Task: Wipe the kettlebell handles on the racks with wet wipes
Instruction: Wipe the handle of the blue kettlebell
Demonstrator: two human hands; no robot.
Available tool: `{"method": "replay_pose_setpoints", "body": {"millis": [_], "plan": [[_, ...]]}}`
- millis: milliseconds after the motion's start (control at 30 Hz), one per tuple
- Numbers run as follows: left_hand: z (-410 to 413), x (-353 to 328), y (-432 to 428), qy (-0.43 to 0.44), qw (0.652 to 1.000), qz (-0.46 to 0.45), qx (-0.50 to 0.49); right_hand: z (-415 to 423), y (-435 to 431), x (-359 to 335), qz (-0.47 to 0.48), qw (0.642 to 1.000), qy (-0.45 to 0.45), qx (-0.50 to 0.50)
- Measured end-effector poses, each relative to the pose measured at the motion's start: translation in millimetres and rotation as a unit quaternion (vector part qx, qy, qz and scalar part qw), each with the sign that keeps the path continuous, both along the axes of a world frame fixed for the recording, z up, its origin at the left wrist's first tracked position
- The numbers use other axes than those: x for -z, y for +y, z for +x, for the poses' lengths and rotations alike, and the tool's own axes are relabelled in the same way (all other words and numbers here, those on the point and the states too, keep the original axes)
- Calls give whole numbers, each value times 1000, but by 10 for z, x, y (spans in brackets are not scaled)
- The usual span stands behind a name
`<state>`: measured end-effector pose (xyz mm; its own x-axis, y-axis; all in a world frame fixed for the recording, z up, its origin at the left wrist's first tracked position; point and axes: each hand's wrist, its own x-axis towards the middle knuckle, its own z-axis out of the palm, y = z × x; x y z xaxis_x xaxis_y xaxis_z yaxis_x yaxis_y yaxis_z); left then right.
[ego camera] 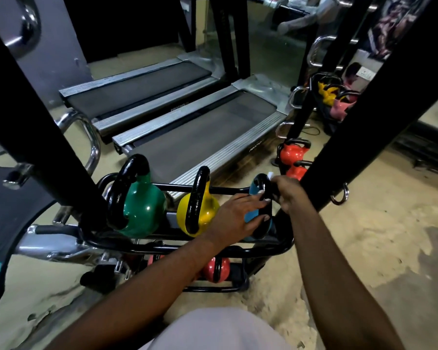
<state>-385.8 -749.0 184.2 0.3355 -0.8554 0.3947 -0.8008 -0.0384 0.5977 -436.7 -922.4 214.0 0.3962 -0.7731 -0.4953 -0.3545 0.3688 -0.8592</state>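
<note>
The step in hand looks like wiping the handle (263,182) of the blue kettlebell (253,216), the end bell on the upper tier of the rack (162,245). To do it well, the wipe should wrap the whole bar and travel over the arch and down both legs. The bell needs steadying so it does not rock on the rails, and the underside of the handle is easy to miss.

The right hand (287,194) is closed around the top of that handle, fingers curled over the bar. A white scrap of wet wipe (270,175) pokes out just above its knuckles. The left hand (237,219) lies flat with straight fingers, pressing on the blue body just below and to the left of the right hand. Further left of it stand the yellow kettlebell (202,213) and the green kettlebell (142,205), neither touched. Beneath the left forearm a red kettlebell (213,270) sits on the lower tier.
</note>
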Motion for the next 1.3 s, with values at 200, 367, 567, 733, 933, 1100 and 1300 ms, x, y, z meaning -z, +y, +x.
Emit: {"method": "replay_pose_setpoints", "body": {"millis": [200, 367, 567, 733, 933, 1100, 1300], "plan": [[-4, 46, 14, -32, 999, 8, 26, -150, -3, 25, -86, 994, 13, -60], [-54, 9, 30, -132, 989, -16, 67, 417, -199, -182, -356, 847, 301, -256], [-42, 150, -25, -132, 989, 34, 63, 621, 284, -317, -583, 430, 501, -474], [-26, 159, -10, -128, 989, 43, 59, 499, 194, -409, -550, 546, 469, -423], [-11, 151, -6, -114, 991, 7, 75, 32, 4, -43, -249, 948, 163, -115], [-8, 185, -7, -103, 992, -10, 76, -150, 103, 179, 151, 981, -119, 23], [-9, 313, 100, -148, 984, -5, 95, -407, 210, 22, -66, 996, -38, -50]]}}
